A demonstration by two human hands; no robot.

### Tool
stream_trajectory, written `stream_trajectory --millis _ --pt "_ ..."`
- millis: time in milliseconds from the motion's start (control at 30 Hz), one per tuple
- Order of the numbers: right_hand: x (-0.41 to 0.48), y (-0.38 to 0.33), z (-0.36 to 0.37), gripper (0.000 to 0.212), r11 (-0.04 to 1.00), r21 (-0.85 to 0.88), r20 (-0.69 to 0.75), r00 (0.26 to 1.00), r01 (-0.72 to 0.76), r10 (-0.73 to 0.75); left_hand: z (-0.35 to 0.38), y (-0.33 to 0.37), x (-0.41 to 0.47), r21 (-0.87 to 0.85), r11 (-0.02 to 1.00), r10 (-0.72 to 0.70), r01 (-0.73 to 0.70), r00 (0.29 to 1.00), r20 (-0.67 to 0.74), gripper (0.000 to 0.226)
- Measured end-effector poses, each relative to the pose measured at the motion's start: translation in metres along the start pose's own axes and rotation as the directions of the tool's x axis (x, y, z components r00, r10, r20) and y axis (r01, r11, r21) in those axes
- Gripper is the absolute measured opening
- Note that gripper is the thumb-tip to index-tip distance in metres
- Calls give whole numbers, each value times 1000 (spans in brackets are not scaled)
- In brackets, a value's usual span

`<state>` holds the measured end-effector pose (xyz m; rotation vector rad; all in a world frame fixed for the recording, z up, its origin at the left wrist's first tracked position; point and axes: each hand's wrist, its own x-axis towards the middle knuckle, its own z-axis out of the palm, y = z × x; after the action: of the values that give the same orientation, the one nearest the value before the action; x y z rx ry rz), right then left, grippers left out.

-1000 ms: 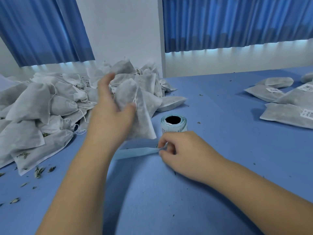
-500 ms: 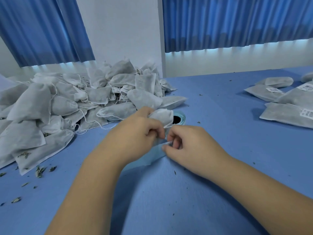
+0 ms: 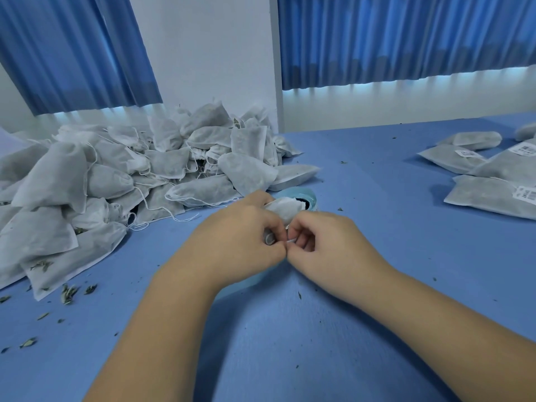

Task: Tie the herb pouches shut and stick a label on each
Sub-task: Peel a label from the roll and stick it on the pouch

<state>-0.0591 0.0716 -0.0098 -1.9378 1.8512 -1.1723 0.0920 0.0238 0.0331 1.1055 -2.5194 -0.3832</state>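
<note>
My left hand (image 3: 240, 236) grips a white herb pouch (image 3: 285, 208) at the middle of the blue table, only the pouch's top showing above my fingers. My right hand (image 3: 324, 242) touches the left one and pinches a thin white bit (image 3: 291, 241), apparently the pouch's drawstring. Just behind the pouch stands the blue label roll (image 3: 304, 197), mostly hidden. A light blue strip of label backing (image 3: 255, 281) shows under my hands. A big pile of unlabelled pouches (image 3: 130, 175) lies at the left. Labelled pouches (image 3: 493, 181) lie at the right.
Loose dried herb leaves (image 3: 69, 294) are scattered on the blue table (image 3: 377, 175) near the left pile and the front left. A white wall and blue curtains stand behind the table's far edge.
My left hand brought the pouch down from above the pile to the table in front of the label roll. My right hand let go of the backing strip and met the left hand at the pouch.
</note>
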Motion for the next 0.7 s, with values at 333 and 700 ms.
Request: stream_trajectory --millis 333,700 --pt "-1 -1 -2 12 997 -1 -33 997 -72 72 0 0 1 -12 1000 2 -2 1000 -8 10" --pt "0 -1 -3 11 988 73 15 991 -133 133 1 4 0 0 1000 11 -11 1000 -21 10"
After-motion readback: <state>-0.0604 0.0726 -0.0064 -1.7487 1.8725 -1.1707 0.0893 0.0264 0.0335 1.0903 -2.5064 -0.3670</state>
